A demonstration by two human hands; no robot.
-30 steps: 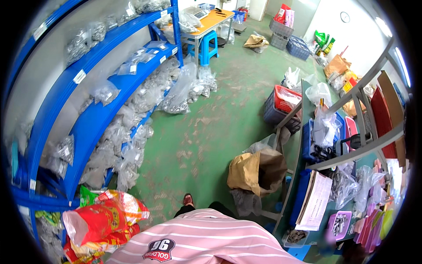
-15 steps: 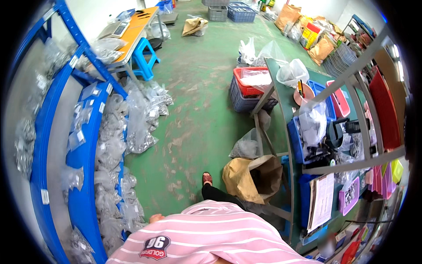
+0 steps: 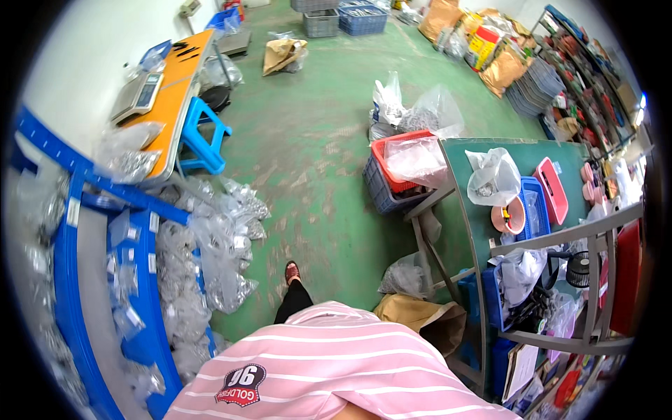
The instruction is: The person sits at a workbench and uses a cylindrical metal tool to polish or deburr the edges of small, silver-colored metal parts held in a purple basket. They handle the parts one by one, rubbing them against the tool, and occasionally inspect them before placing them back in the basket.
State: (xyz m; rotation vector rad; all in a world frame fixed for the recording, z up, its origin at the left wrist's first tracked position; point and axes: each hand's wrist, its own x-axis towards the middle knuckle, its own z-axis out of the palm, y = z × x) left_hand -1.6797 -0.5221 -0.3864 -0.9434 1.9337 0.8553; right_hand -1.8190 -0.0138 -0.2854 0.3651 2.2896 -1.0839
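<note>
Neither of my hands shows in the head view; my striped pink shirt (image 3: 329,357) fills the lower middle, and one foot in a reddish-brown shoe (image 3: 292,271) is on the green floor. On my left, a blue shelf rack (image 3: 155,308) holds clear plastic bags of small parts (image 3: 183,280). More filled clear bags (image 3: 227,269) lie heaped on the floor beside it. To my right stands an open brown paper sack (image 3: 420,316), partly hidden by my shirt, beside a green-topped table (image 3: 462,168).
Ahead on the left, an orange-topped table (image 3: 178,91) carries a scale (image 3: 138,96); a blue stool (image 3: 204,136) stands beside it. A red basket on a blue crate (image 3: 395,185) sits by the green table's corner. A brown paper bag (image 3: 283,54) and grey crates (image 3: 320,24) lie farther off.
The view has moved forward along the aisle and turned: the orange table and stool are closer, and the paper sack is lower. My left hand, partly visible beside my shirt before, is out of view.
</note>
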